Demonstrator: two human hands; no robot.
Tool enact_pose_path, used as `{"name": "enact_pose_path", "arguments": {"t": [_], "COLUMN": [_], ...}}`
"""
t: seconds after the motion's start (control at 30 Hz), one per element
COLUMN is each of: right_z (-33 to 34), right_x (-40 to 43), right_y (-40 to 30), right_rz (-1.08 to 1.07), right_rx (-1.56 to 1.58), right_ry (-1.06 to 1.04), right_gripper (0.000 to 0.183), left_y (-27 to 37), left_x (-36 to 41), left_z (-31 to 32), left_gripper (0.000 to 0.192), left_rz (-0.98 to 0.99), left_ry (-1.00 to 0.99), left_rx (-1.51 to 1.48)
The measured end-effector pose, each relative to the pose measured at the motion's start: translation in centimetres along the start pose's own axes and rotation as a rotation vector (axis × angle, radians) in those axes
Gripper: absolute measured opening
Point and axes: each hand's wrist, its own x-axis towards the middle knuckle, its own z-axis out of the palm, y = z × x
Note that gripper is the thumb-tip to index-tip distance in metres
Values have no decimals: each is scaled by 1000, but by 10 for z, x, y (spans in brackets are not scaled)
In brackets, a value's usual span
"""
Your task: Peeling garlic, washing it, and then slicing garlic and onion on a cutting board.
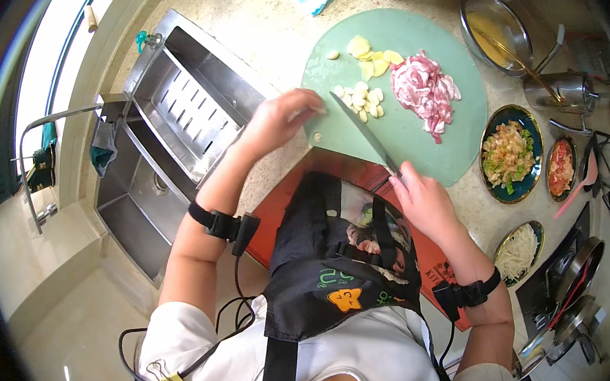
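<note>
My right hand [428, 200] grips the handle of a kitchen knife [362, 127], its blade lying across a green cutting board [438, 161] and pointing up and left. By the blade's tip is a small heap of peeled garlic cloves [366, 102]. My left hand [284, 118], slightly blurred, is at the board's left edge with its fingers bent; whether it pinches something is hidden. Farther up the board lie yellow ginger slices [368, 57] and one separate garlic clove [332, 54]. Sliced raw meat [425, 92] is piled right of the garlic.
At left is a steel sink [140, 203] with a slotted drainer basket [187, 109]. Along the right stand a plate of chopped vegetables [510, 157], a small dish of red and pale mince [561, 166], a dish of white shreds [520, 253], a steel bowl [497, 33] and a pink spoon [580, 184].
</note>
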Motion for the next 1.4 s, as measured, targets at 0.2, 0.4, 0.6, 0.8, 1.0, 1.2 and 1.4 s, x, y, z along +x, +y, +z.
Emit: {"name": "enact_pose_path", "arguments": {"t": [0.2,0.4,0.6,0.8,1.0,1.2,1.4], "right_z": [-2,-7,4,-4,-7,7,-3], "right_x": [-3,-1,14,3,5,18,3], "right_y": [-7,-12,-12,-19,-21,-12,-21], "right_rz": [-31,-12,70,-35,-47,28,-20], "right_rx": [26,-10,-71,-71,-146,-148,-83], "right_ry": [5,-17,-141,-49,-78,-131,-73], "right_gripper": [21,21,22,21,19,20,21], "left_y": [13,9,13,10,12,4,5], "left_x": [-1,-7,-5,-12,-11,-12,-15], "left_z": [12,24,24,29,28,37,35], "left_gripper": [29,29,36,37,34,33,31], "left_rz": [140,151,193,128,147,170,167], "left_ry": [-2,78,147,160,179,221,225], "left_rx": [267,184,205,142,153,175,198]}}
